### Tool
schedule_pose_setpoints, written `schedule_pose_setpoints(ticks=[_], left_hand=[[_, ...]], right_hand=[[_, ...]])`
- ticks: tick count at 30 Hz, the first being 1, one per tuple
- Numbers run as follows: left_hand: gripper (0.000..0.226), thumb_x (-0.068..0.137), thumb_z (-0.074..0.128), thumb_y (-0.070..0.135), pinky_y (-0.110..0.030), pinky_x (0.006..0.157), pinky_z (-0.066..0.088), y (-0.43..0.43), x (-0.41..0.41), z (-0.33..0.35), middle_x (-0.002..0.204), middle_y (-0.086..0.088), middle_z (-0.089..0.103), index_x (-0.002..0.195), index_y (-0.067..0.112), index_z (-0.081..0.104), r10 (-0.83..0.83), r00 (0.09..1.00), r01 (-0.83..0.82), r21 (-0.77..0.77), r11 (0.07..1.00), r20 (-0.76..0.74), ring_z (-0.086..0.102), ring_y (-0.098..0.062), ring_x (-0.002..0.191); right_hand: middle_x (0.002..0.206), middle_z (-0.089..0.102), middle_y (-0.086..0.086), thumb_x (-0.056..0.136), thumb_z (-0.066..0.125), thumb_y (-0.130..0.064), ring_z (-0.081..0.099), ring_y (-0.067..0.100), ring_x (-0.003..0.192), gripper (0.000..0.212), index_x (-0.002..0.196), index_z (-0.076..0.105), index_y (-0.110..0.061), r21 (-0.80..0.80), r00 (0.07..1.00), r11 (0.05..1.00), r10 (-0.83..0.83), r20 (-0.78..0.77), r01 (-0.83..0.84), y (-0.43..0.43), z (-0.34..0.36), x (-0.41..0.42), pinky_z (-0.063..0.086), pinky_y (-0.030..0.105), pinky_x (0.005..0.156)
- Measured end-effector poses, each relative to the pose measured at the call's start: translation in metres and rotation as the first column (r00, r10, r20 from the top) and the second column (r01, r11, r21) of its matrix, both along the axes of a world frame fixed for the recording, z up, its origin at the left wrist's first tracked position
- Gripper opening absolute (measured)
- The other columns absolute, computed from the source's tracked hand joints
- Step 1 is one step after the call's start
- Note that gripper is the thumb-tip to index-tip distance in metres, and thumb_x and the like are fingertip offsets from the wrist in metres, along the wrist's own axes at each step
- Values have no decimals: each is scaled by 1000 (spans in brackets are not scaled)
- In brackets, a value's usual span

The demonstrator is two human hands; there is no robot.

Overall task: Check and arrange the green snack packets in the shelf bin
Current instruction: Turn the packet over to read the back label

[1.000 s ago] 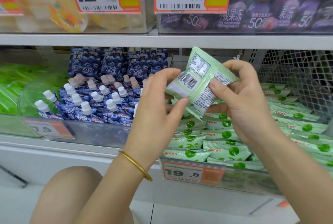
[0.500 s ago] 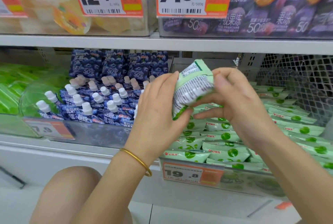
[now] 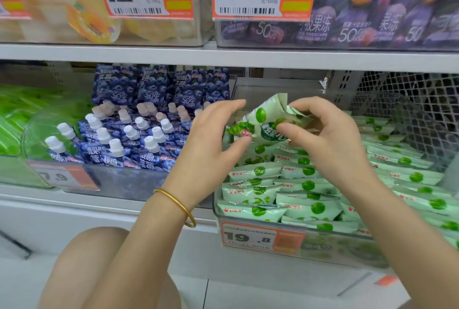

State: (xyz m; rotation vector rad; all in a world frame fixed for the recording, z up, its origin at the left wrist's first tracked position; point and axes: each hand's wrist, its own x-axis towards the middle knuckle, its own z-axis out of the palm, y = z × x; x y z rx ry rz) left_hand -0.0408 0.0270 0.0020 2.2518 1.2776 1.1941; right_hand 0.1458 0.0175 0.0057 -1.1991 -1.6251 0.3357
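**Shop shelf: one green packet lifted out for checking**

Shop shelving fills the view. A white shelf (image 3: 99, 199) carries a clear bin (image 3: 330, 249) of green packets (image 3: 298, 184) on the right, w/ a price tag (image 3: 248, 236) reading 19.8 on its front. Blueberry pouches (image 3: 129, 135) sit in the next bin to the left.

The held packet (image 3: 265, 120) is up over the bin's back half, printed face toward the camera, tilted, w/ its top edge crumpled. The right grip (image 3: 330, 139) pinches its upper right part btw thumb and fingers. The left grip (image 3: 211, 139) is spread, fingers near straight, and its thumb touches the packet's lower left corner. Whether its fingertips also touch is hard to tell.

My read: the check is about done and placing comes next. To do that well:
- Smooth the crumpled top first.
- Turn the packet so its printed side lies up like its neighbours.
- Lay it toward the back, not on the front rows, which look full to the rim.
- Use the left grip to press the neighbours flat while the right slides it in.
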Motion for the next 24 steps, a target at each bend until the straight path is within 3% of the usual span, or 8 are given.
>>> schedule_pose_setpoints(ticks=[5,8,11,14,16,18,21,24], left_hand=[[45,89,50,1,-10,103,22,2,-3,-3,129,9,43,130,20,48,61,998,-61,-19,998,5,33,-4,127],[44,90,47,0,-12,102,23,2,-2,-4,128,10,43,129,21,49,76,997,-76,-29,997,1,33,-5,127],[42,90,46,-1,-4,99,21,4,-2,-5,122,14,42,126,21,52,74,997,-75,-21,997,-8,34,-4,125],[40,90,46,-1,1,97,16,5,-3,-6,122,14,42,121,21,56,68,997,-69,-20,997,-37,33,-4,126],[38,89,47,-1,3,96,15,6,-3,-7,122,14,42,118,22,59,74,996,-75,-24,997,-46,34,-6,127],[36,89,49,0,2,95,15,6,-3,-8,122,12,43,114,22,61,82,995,-83,-30,996,-50,34,-8,128],[33,89,49,1,-10,98,20,6,-2,-7,129,7,45,111,22,63,96,993,-99,-45,994,-63,34,-12,128],[30,90,49,3,-14,99,20,6,-2,-6,133,4,45,109,21,64,106,991,-110,-55,992,-77,33,-12,129]], right_hand=[[87,60,-11,79,73,-29,52,6,75,18,92,61,-27,-80,972,992,-79,223,99,8,-3,-1,37,9,67],[102,60,-6,80,70,-37,53,13,92,34,109,64,-19,-122,898,982,-81,432,147,12,-4,-7,40,22,80],[114,61,-1,81,66,-46,55,21,106,42,115,62,-22,-153,807,971,-62,588,186,13,-3,-15,46,36,88],[116,56,0,83,61,-52,46,24,112,45,118,62,-24,-169,614,963,7,789,207,17,-5,-23,41,34,88],[115,55,0,83,59,-53,43,24,113,45,118,63,-25,-191,576,962,46,816,194,20,-3,-23,38,35,89],[115,59,-2,84,61,-50,47,23,112,41,118,63,-27,-184,614,970,47,788,161,21,1,-21,41,36,90],[107,67,-6,85,64,-39,58,20,103,23,105,69,-31,-185,659,978,75,748,98,23,3,-21,48,35,84],[100,70,-6,86,63,-36,62,21,97,15,97,72,-33,-216,615,974,133,778,63,26,-4,-29,51,35,79]])
